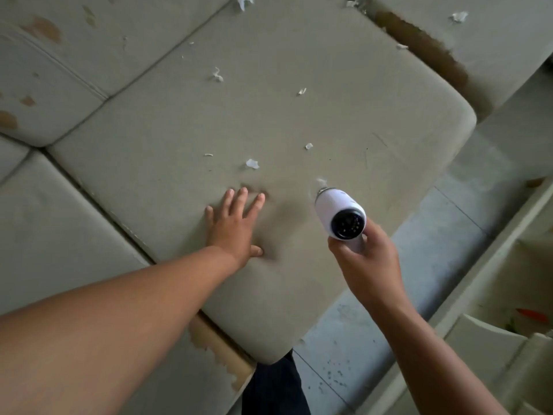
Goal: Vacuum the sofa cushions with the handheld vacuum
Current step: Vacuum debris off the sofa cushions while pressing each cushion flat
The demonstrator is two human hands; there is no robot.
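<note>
i am pressing my left hand (236, 226) flat on the grey seat cushion (269, 115), fingers straight and spread, the fabric dimpling around my fingertips. my right hand (365, 259) is gripping the white handheld vacuum (341, 212) by its handle, fingers curling around it, its nozzle pointing down at the cushion just right of my left hand. a small white scrap (321, 181) is sitting at the nozzle tip, and torn scraps (252, 163) are lying scattered farther up the cushion.
</note>
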